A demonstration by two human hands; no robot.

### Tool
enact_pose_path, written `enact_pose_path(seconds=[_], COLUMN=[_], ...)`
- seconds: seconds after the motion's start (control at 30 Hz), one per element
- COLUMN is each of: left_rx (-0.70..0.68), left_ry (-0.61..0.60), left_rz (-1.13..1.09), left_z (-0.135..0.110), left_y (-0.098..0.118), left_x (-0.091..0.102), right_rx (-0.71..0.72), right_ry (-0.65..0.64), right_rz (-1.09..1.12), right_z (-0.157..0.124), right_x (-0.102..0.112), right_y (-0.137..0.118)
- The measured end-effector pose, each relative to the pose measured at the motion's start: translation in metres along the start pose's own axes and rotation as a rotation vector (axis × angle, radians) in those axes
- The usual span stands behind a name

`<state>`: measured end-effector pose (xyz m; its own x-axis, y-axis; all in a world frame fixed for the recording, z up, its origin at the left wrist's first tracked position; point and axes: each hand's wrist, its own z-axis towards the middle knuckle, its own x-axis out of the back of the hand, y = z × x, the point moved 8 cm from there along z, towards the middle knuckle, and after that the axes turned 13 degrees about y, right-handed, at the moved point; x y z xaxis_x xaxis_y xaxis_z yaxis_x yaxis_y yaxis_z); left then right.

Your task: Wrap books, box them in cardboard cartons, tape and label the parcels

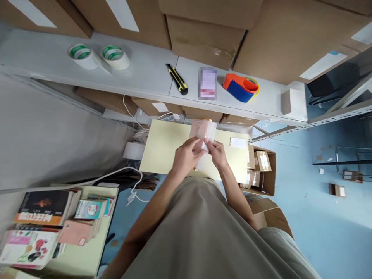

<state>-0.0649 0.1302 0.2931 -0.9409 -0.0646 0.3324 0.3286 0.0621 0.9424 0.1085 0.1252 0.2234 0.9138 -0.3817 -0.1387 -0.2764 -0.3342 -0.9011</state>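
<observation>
A thin, pale pinkish-white wrapper (209, 130) is between my hands, above the cream table. Bits of orange show at its top and bottom edges; what it contains, if anything, I cannot make out. My left hand (186, 154) pinches its lower left side between thumb and fingers. On the other side, my right hand (217, 153) grips it near the lower right, thumb on top. Under both hands lies the cream tabletop (162, 147). To the right of my right hand, a white label sheet (238, 142) rests flat on that tabletop.
On the grey shelf (148, 77) ahead are tape rolls (116, 58), a yellow-black utility knife (177, 79), an orange-blue tape dispenser (240, 87) and a small white box (294, 103). Cardboard boxes (203, 40) stand behind. An open carton (270, 174) is at right; books (43, 207) lie left.
</observation>
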Motion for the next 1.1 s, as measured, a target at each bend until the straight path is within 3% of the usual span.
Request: enact_pose_path(seconds=[0.07,0.17,0.27,0.37,0.47,0.53,0.67,0.87,0.97,1.1], left_rx=[0.048,0.163,0.311,0.515,0.652,0.696,0.633,0.521,0.468,0.476], left_ry=[0.041,0.108,0.204,0.258,0.274,0.284,0.297,0.186,0.101,0.052], left_rz=[0.114,0.147,-0.035,-0.291,-0.399,-0.403,-0.320,0.235,0.459,0.498], left_z=[-0.005,-0.001,0.014,0.027,0.033,0.037,0.063,0.125,0.146,0.154], left_y=[-0.017,-0.059,-0.110,-0.168,-0.218,-0.246,-0.288,-0.336,-0.350,-0.365], left_x=[-0.006,0.003,0.032,0.062,0.088,0.102,0.126,0.142,0.142,0.141], right_rx=[0.001,-0.016,0.013,0.078,-0.050,-0.149,-0.097,-0.041,-0.050,-0.086], right_ry=[0.004,-0.044,-0.091,0.049,0.172,0.100,-0.020,0.069,0.107,0.127], right_rz=[-0.036,-0.067,-0.156,-0.360,-0.559,-0.616,-0.762,-1.028,-1.170,-1.249], right_z=[-0.007,-0.012,-0.004,0.016,0.033,0.037,0.048,0.086,0.102,0.109], right_x=[-0.014,-0.035,-0.048,-0.037,-0.027,-0.041,-0.097,-0.169,-0.185,-0.189], right_y=[0.012,0.035,0.058,0.079,0.113,0.138,0.170,0.201,0.213,0.222])
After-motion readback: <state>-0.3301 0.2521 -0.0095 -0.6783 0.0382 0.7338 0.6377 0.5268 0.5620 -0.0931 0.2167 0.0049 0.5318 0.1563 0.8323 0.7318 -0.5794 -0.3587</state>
